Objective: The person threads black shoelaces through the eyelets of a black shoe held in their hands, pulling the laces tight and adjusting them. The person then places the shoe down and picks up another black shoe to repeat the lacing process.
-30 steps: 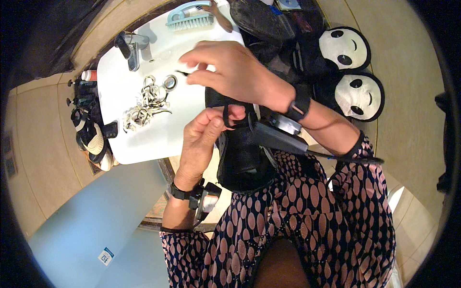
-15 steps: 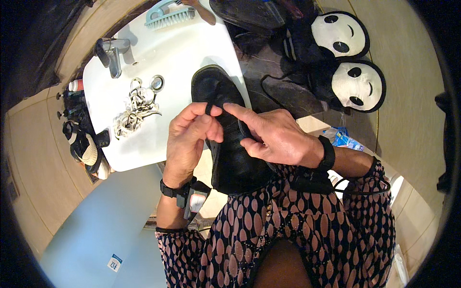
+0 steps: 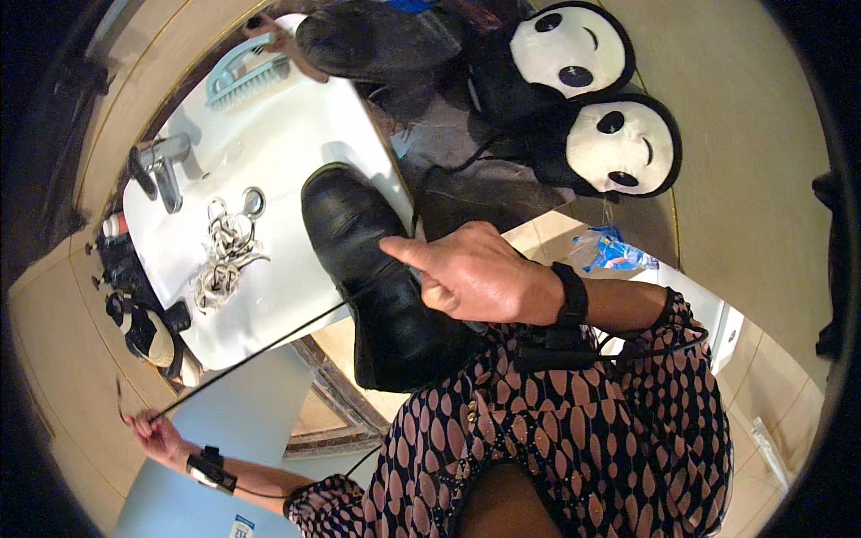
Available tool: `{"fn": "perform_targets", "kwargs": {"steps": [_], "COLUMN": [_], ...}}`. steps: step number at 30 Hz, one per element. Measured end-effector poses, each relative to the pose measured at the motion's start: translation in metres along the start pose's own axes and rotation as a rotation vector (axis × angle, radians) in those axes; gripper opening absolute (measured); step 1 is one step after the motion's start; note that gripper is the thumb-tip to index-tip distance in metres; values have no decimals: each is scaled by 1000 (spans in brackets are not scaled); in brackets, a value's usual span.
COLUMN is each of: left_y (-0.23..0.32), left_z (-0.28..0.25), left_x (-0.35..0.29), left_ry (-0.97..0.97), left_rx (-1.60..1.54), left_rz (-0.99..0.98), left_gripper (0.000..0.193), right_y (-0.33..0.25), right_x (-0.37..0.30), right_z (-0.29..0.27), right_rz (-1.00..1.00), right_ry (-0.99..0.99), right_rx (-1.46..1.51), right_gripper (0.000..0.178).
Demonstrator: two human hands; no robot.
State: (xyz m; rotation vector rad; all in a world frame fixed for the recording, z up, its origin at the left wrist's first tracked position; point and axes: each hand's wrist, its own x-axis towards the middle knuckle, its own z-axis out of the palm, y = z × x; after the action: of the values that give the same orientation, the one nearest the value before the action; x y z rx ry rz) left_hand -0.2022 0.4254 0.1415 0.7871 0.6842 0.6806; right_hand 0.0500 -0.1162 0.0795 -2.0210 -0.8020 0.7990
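Black shoe (image 3: 381, 309) mid-view — left hand (image 3: 162, 439) way out at 8 o'clock, pinching its taut lace (image 3: 252, 359); right hand (image 3: 475, 276) at 3 o'clock, index extended, rest curled, grip unclear.

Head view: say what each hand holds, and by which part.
Left hand: thin black lace, near its loose end. Right hand: on the black leather shoe; a grip cannot be told.
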Motion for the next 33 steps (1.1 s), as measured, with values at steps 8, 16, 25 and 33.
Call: {"fn": "perform_targets", "kwargs": {"steps": [8,16,25,33], "left_y": [104,178,12,-210], "left_z": [-150,-214,-15,191], "left_x": [-6,18,0,-81], "left_ry": [316,162,-92,-512], "left_rx": [264,45,231,589], "left_rz": [187,161,-28,-318], "left_gripper": [22,16,11,12], "right_y": [10,-2,50,41], "right_x": [5,7,-16,4], "right_z": [4,-3,12,30], "right_rz": [-127,-26,681,736], "right_ry": [16,8,-19,99], "right_rx": [17,237,978,1066], "right_gripper": [52,42,44,19]}}
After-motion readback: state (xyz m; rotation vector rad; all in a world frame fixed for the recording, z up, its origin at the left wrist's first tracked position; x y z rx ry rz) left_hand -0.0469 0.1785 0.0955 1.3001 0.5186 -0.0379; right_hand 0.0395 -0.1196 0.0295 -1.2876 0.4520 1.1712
